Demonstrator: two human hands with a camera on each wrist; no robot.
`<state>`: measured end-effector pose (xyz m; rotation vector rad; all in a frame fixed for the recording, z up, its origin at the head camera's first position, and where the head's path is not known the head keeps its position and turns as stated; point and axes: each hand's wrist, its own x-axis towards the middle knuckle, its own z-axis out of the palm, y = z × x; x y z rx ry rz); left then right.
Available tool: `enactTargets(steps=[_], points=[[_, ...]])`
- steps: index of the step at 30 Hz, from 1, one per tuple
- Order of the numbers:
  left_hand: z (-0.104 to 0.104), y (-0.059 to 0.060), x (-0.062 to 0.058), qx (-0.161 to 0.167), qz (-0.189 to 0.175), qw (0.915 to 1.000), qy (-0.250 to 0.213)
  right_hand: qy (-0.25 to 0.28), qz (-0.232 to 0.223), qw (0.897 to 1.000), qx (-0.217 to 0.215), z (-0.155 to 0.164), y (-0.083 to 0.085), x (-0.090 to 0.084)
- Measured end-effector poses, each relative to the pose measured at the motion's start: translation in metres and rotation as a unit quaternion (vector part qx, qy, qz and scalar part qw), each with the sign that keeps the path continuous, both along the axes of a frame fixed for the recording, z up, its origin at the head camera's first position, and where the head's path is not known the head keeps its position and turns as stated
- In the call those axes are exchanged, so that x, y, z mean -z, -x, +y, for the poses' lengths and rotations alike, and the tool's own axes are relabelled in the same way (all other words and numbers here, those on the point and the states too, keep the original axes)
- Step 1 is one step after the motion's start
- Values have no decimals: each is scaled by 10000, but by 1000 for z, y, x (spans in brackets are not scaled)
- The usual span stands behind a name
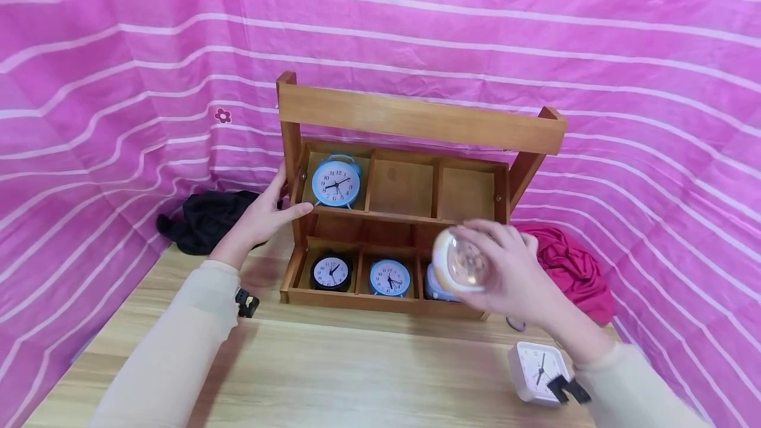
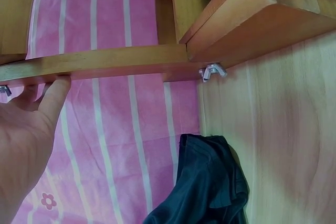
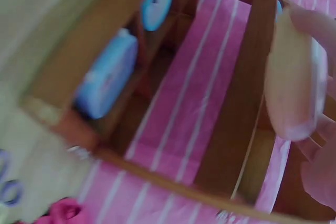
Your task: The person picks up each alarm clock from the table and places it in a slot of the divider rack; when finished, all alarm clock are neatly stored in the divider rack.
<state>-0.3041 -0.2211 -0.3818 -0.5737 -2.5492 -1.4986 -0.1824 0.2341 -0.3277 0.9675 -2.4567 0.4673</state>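
A two-tier wooden rack (image 1: 395,306) stands on the table. My left hand (image 1: 270,213) grips its left upright, thumb on the front and fingers at the side and behind. In my right hand (image 1: 517,276) is a round object (image 1: 460,259) with a pale rim and a shiny face, held before the right end of the rack; motion blurs it. A blue alarm clock (image 1: 336,181) sits in the upper left compartment. Along the lower tier are a black clock (image 1: 330,273), a light blue clock (image 1: 390,278) and another blue clock (image 3: 107,74), partly hidden in the head view.
A white square clock (image 1: 538,372) lies on the table at the right, near my right forearm. Black cloth (image 1: 208,220) lies left of the rack, magenta cloth (image 1: 573,273) right of it. Purple loops (image 3: 10,192) show near the magenta cloth. Pink striped fabric (image 1: 380,32) hangs behind.
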Motion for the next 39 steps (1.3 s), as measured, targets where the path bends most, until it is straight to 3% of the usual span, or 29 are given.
enactTargets(steps=[7, 12, 16, 24, 39], points=[[-1, 1, 4, 49, 127, 9999, -14, 237, 271, 9993, 45, -48, 57, -21], [-2, 3, 5, 70, 83, 9999, -82, 253, 205, 9994, 119, -75, 93, -22], [-2, 3, 6, 96, 69, 9998, -128, 232, -49, 9996, 126, -89, 112, -20], [-2, 3, 4, 158, 179, 9997, -64, 235, -524, 9982, 181, -94, 125, -15], [-1, 2, 3, 185, 100, 9996, -200, 52, -584, 9977, 344, -91, 126, -9]])
